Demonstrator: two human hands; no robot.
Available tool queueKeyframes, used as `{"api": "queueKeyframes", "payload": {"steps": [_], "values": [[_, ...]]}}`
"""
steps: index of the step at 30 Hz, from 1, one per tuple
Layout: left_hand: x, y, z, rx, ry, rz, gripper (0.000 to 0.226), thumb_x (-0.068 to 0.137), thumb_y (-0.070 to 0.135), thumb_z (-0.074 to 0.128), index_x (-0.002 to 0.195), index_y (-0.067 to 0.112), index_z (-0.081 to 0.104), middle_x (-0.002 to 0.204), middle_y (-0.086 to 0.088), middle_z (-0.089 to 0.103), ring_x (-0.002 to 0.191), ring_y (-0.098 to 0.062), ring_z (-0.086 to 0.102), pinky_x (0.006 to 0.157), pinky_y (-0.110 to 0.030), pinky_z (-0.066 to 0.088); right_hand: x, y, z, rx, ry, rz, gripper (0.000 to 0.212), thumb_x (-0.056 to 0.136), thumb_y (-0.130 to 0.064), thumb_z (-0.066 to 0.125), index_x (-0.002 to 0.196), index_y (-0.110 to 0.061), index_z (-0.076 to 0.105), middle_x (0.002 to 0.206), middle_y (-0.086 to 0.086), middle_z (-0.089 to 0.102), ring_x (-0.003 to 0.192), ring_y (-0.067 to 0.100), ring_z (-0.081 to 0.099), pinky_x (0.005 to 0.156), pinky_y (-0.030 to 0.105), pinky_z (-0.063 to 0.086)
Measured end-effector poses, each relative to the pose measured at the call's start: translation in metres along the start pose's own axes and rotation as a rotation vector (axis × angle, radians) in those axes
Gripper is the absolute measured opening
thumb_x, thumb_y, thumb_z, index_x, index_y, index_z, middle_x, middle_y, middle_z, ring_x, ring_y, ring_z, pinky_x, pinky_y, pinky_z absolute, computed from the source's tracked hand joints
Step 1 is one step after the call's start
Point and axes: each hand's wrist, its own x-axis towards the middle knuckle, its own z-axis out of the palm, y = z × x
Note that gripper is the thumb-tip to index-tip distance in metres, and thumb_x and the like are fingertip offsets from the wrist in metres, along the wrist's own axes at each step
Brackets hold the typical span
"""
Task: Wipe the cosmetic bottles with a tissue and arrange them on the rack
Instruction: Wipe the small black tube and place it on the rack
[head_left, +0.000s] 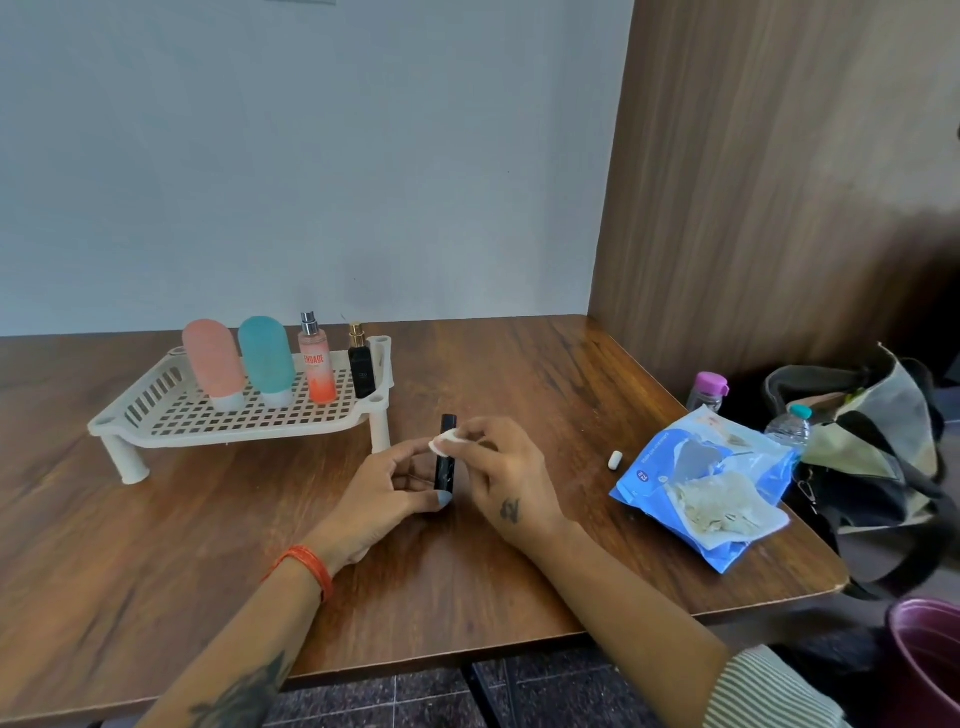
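My left hand (382, 501) grips a slim black cosmetic tube (445, 464) upright over the table, thumb at its lower end. My right hand (498, 470) pinches a small white tissue pad (444, 441) against the upper part of the tube. On the cream slotted rack (156, 410) at the back left stand a pink bottle (213, 364), a teal bottle (266, 360), a pink-orange spray bottle (317, 364) and a small black perfume bottle (361, 366).
A blue packet of white pads (706, 483) lies open at the right of the wooden table (545, 374). A small white cap (615, 460) lies beside it. Bags and two water bottles (789, 423) sit past the right edge. A maroon bin (930, 654) stands bottom right.
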Motion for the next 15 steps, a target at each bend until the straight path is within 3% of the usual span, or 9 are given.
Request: {"api": "queueKeyframes", "payload": {"steps": [3,7,12,15], "values": [[0.0005,-0.0003,0.0001,-0.008,-0.001,0.000,0.056,0.070,-0.007,0.073,0.116,0.022,0.059,0.088,-0.008,0.067,0.079,-0.014,0.062,0.069,-0.018,0.052,0.0001,0.0008,0.0004,0.000,-0.007,-0.009,0.030,0.075,0.001,0.065,0.100,-0.014,0.072,0.095,0.008,0.064,0.087,0.019,0.060,0.072,0.021,0.048],[0.0005,0.0008,0.0008,-0.024,-0.018,-0.008,0.058,0.070,-0.009,0.072,0.118,0.021,0.059,0.087,-0.006,0.067,0.075,-0.009,0.061,0.068,-0.016,0.052,0.0057,0.0027,0.0047,0.094,0.125,0.232,0.028,0.078,-0.001,0.061,0.100,-0.014,0.073,0.085,0.002,0.064,0.076,0.010,0.059,0.067,0.014,0.045],[-0.0007,0.0032,0.0005,-0.042,0.006,0.005,0.072,0.071,-0.011,0.070,0.119,0.038,0.049,0.079,-0.003,0.066,0.076,-0.009,0.064,0.070,-0.020,0.053,-0.0032,-0.0038,-0.0015,-0.004,-0.056,-0.025,0.032,0.074,0.002,0.068,0.102,-0.014,0.071,0.094,0.009,0.065,0.082,0.019,0.061,0.069,0.020,0.048],[-0.0009,0.0032,-0.0001,-0.043,-0.008,0.023,0.084,0.071,-0.011,0.071,0.128,0.044,0.042,0.081,-0.008,0.067,0.077,-0.014,0.064,0.076,-0.024,0.054,0.0012,-0.0014,-0.0002,0.027,0.003,0.072,0.027,0.078,-0.002,0.063,0.099,-0.016,0.072,0.092,0.006,0.065,0.082,0.017,0.061,0.072,0.018,0.047]]}}
